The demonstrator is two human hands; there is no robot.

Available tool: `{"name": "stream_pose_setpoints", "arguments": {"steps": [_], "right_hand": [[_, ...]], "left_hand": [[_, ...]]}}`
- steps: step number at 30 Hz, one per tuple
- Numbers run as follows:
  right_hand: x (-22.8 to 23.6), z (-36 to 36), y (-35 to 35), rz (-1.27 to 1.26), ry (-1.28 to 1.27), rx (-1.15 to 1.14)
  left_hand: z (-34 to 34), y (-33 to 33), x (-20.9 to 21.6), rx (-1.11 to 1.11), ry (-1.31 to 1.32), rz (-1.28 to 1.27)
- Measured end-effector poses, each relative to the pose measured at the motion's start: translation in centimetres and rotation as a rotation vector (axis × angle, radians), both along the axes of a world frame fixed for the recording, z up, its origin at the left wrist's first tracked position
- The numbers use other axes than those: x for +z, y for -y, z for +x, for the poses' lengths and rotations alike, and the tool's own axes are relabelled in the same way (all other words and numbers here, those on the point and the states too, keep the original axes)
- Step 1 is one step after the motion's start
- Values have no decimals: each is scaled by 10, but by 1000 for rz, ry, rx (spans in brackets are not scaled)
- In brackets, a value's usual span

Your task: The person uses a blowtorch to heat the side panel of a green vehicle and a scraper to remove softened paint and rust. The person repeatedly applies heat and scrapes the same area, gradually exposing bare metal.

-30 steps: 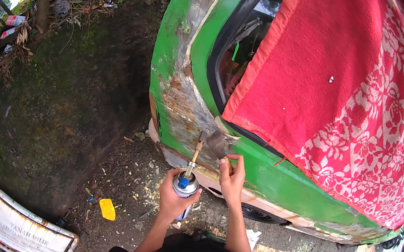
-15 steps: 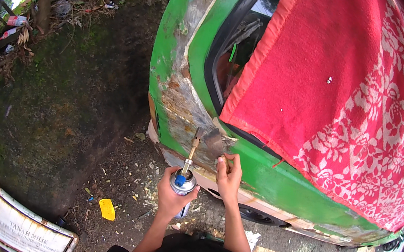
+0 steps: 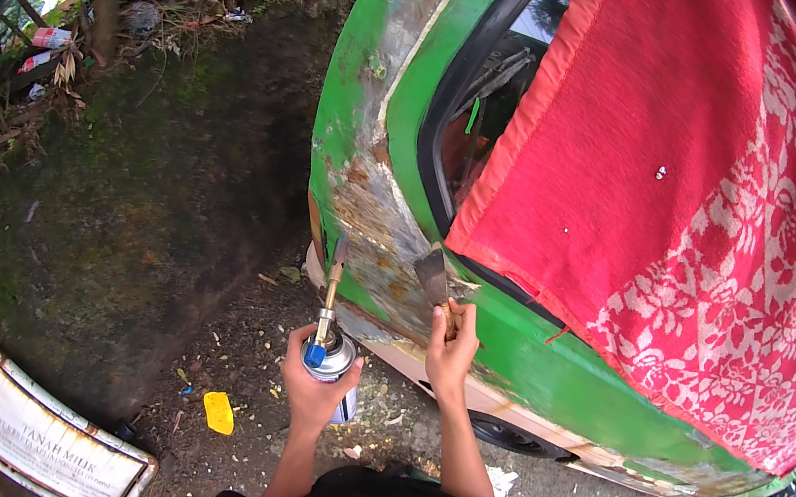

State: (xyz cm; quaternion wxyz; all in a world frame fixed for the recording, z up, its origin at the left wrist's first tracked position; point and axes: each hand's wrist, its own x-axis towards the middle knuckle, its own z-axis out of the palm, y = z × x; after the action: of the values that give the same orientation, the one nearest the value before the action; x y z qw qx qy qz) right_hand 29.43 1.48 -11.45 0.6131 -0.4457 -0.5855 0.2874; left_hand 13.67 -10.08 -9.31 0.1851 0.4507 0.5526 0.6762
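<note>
My left hand (image 3: pixel 316 388) was wrapped shut around a small gas canister (image 3: pixel 336 368), fingers closed on its body, with the torch head's brass nozzle (image 3: pixel 334 275) rising from it toward the stripped, rusty patch (image 3: pixel 375 236) on the green car body (image 3: pixel 541 375). My right hand (image 3: pixel 450 349) was clenched on the handle of a paint scraper (image 3: pixel 434 281), whose flat blade lay against or just off the lower edge of that bare patch, beside the window frame; I could not tell whether it touched.

I judged the step in hand to be heating and scraping old paint off the panel below the window opening. The next move seemed to call for keeping the nozzle tip near the paint at the patch's border and pushing the blade under the softened edge, clear of the red floral cloth (image 3: pixel 680 214) hanging over the window.

No flame was visible to me at the nozzle, so I could not say whether the torch was lit. The scraper handle was hidden inside my fist. The car's lower edge and wheel (image 3: pixel 514 437) were partly cut off, and the fisheye rim bent the bodywork. On the dirt ground (image 3: pixel 150 248) lay a yellow scrap (image 3: pixel 219 412) and a white signboard (image 3: pixel 57 435) at the lower left corner.
</note>
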Motion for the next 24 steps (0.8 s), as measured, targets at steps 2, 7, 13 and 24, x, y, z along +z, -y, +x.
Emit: {"name": "stream_pose_setpoints", "arguments": {"steps": [2,7,13,24], "right_hand": [[2,-6,-3,26,-4,-16],[0,-15,-7,33,-38,-39],[-6,-11,8,59,22,-115],[18,-25,13,-3,-48,-75]], "left_hand": [[-4,4,-4,37,-10,-12],[-8,12,-2,66,25,-29],[-11,14,-10,101,-51,-3],[-6,23,-8,43,-14,-89]]}}
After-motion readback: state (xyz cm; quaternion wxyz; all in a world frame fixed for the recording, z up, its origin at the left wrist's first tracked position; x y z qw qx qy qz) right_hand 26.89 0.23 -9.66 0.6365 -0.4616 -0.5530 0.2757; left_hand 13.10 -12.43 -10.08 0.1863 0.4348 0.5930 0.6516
